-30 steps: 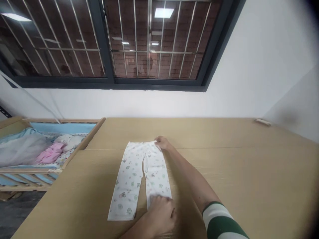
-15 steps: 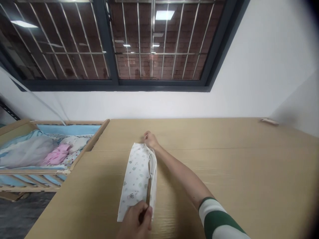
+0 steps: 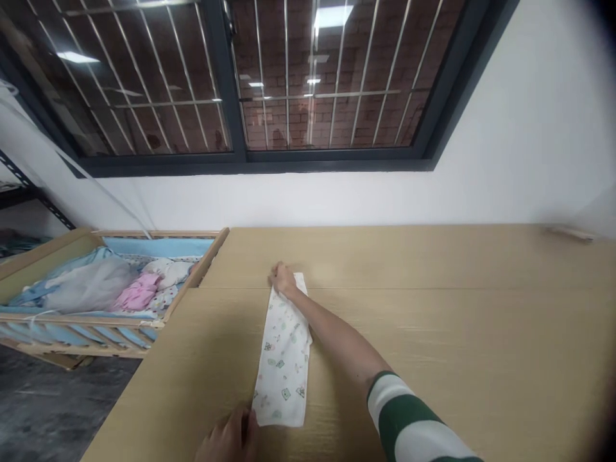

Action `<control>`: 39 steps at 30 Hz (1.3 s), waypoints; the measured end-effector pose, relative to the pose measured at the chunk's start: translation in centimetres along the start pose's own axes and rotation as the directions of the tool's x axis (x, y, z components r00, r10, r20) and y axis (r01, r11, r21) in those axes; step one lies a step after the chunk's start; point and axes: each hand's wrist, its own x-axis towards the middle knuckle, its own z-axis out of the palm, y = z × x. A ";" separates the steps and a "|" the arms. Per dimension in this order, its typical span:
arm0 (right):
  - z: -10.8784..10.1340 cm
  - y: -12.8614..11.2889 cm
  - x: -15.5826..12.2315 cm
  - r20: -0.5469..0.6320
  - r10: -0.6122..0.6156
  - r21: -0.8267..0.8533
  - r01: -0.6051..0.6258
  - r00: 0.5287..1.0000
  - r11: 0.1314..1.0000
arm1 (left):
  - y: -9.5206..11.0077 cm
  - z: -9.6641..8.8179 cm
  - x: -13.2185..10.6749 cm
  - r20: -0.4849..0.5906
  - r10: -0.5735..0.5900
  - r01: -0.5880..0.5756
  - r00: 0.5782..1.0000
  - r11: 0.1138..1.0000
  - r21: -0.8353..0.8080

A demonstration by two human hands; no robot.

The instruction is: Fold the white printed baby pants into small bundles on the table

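A small pair of white printed baby trousers (image 3: 283, 359) lies folded lengthwise, one leg on the other, on the light wooden table (image 3: 457, 333). My right hand (image 3: 283, 280) reaches far forward and pinches the waistband end, fingers closed on the cloth. My left hand (image 3: 230, 439) sits at the near cuff end, low in the view, fingers curled on the hem's left corner. A green and white striped sleeve covers my right upper arm.
A wooden crib (image 3: 110, 289) stands at the left, against the table's edge, holding blue bedding, a grey cloth and pink clothes. A barred window (image 3: 269, 83) and white wall lie behind. A small wooden piece (image 3: 570, 232) rests at the far right.
The trousers lay spread with both legs apart; both hands carried the right leg over onto the left, and it now lies flat as one narrow strip.
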 end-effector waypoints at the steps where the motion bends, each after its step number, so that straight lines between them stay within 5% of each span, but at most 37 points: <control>1: -0.3 -0.2 -0.6 0.011 -0.026 -0.002 0.026 1.000 1.000 | 0.1 0.0 0.0 -0.091 0.056 -0.050 0.994 0.997 0.062; 3: -0.8 -0.7 -2.4 0.051 -0.106 0.002 0.106 0.993 0.994 | 0.7 0.0 0.1 -0.281 0.227 -0.185 0.932 0.968 0.170; 5: -1.5 -1.0 -5.3 0.145 -0.282 0.016 0.283 0.948 0.959 | 1.6 0.3 0.2 -0.397 0.434 -0.362 0.809 0.899 0.246; 8: -2.5 -0.9 -10.9 0.356 -0.583 0.095 0.592 0.730 0.800 | 3.2 1.5 0.0 -0.406 0.631 -0.528 0.661 0.775 0.346; 12: -2.8 0.8 -17.7 0.538 -0.689 0.198 0.722 0.485 0.663 | 3.8 4.1 -0.8 -0.393 0.681 -0.520 0.618 0.729 0.445; 16: -2.1 3.1 -20.3 0.590 -0.697 0.209 0.757 0.407 0.619 | 3.0 5.3 -1.5 -0.361 0.691 -0.563 0.626 0.721 0.404; 22: -1.3 4.9 -16.1 0.528 -0.704 0.095 0.792 0.474 0.604 | 2.8 4.3 -1.1 -0.266 0.723 -0.586 0.637 0.680 0.441; 32: -2.2 7.4 -3.3 0.345 -0.528 -0.098 0.589 0.776 0.802 | 2.3 5.1 -1.3 -0.239 0.734 -0.620 0.636 0.670 0.409; 35: -2.7 7.5 -1.2 0.323 -0.514 -0.082 0.565 0.794 0.821 | 2.4 4.9 -1.3 -0.230 0.751 -0.628 0.619 0.649 0.431; 39: -2.9 7.0 -0.7 0.336 -0.526 -0.106 0.586 0.782 0.804 | 2.4 3.8 -0.9 -0.215 0.731 -0.643 0.648 0.676 0.359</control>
